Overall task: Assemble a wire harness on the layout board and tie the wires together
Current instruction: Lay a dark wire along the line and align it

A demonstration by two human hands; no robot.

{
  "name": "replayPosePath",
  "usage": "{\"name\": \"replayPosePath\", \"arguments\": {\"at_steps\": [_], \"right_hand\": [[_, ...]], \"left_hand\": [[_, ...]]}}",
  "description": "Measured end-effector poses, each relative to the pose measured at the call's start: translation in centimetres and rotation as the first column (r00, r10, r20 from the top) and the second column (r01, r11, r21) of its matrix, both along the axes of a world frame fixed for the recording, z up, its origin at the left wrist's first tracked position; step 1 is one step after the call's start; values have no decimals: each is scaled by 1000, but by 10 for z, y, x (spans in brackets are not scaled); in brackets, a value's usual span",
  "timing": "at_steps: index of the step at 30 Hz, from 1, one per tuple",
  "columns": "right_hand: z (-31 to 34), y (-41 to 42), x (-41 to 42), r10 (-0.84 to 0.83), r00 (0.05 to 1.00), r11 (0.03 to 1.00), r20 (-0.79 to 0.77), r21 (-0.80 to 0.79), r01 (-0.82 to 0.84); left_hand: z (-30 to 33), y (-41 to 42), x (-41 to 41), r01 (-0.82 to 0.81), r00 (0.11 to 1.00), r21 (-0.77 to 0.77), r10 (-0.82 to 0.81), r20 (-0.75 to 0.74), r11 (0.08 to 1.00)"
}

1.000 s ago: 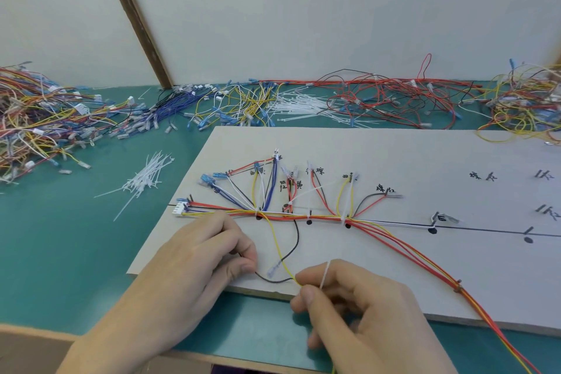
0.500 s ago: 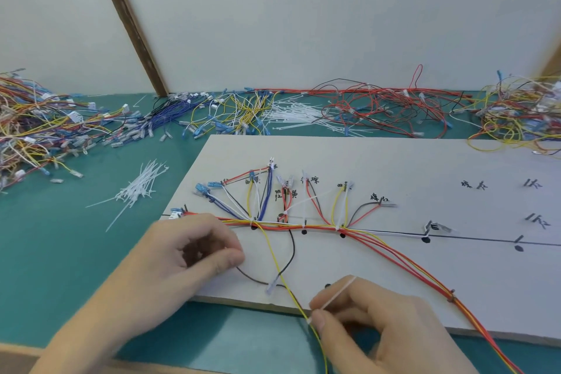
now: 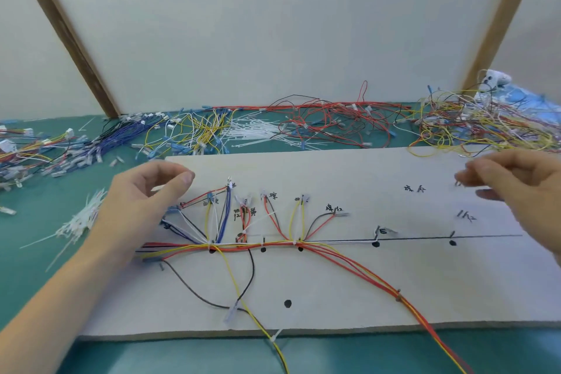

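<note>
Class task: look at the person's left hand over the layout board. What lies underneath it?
Under the left hand lies the layout board and the harness's left end: blue-tipped wires emerge beside the palm. The trunk's far-left end is covered by the wrist.

Two bare hands are seen. The left hand (image 3: 142,194), with its forearm, enters from the lower left of the frame; no sleeve, glove, ring or watch is seen on it. The right hand (image 3: 516,182) is cut off at the right edge and motion-blurred. Short, unpainted nails are noted on the left fingers (image 3: 182,177).
</note>
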State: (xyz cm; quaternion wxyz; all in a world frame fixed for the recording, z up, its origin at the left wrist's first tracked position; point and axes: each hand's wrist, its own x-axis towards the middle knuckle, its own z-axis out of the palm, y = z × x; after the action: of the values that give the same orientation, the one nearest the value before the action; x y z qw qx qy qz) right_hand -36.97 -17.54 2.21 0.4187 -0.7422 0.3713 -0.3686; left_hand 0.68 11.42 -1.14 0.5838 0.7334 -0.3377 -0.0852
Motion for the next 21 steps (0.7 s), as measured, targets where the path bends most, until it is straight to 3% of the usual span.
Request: {"name": "replayPosePath", "arguments": {"at_steps": [2,6,11,21], "right_hand": [[-13,-30,-6,-119,993,993,19,-9,119],[-39,-55,5,-173,984,985,-31,8,174],[-45,-55,21,-95,995,993,-9,76,95],[-48,-44,47,-20,1000,998,-11,-64,19]], "left_hand": [[-3,-1,-1,18,1000,25,-18,12,1000],[-4,1,9,-24,999,-26,23,-49,999],[-11,6,20,-33,987,-62,23,-156,998],[-14,8,26,-73,972,-105,47,-231,992]]}}
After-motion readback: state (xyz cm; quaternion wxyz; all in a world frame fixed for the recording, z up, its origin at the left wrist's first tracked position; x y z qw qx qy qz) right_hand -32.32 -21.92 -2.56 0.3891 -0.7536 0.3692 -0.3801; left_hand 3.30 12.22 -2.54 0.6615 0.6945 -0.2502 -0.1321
